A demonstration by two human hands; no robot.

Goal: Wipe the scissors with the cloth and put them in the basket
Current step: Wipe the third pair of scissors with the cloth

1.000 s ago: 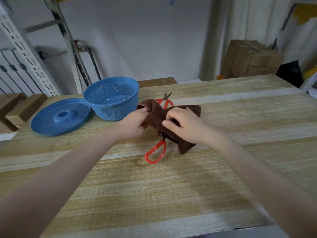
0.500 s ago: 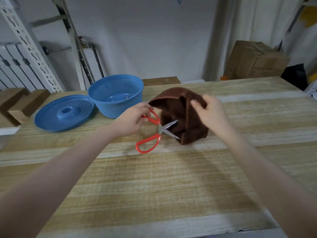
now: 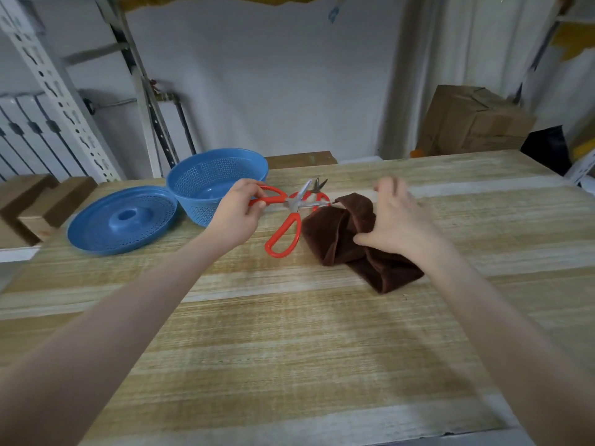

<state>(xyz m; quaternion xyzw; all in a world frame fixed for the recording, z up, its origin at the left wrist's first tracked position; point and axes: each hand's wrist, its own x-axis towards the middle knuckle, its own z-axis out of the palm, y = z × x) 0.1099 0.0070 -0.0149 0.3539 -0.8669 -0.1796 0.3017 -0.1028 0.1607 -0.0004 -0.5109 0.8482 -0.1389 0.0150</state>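
Left hand (image 3: 236, 214) pinching one loop of the open red scissors (image 3: 289, 222), blue basket (image 3: 206, 217) just beyond the grip, right hand (image 3: 397, 220) loosely spread on the brown cloth (image 3: 335, 235) beside it.

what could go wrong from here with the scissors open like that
1. The left hand grips the scissors by one handle only, blades spread open, the other handle dangling; they may swing or slip on the way to the basket.
2. One open blade points toward the cloth and the right hand over it, so a nick seems possible.
3. A second pair lying just behind might get knocked.
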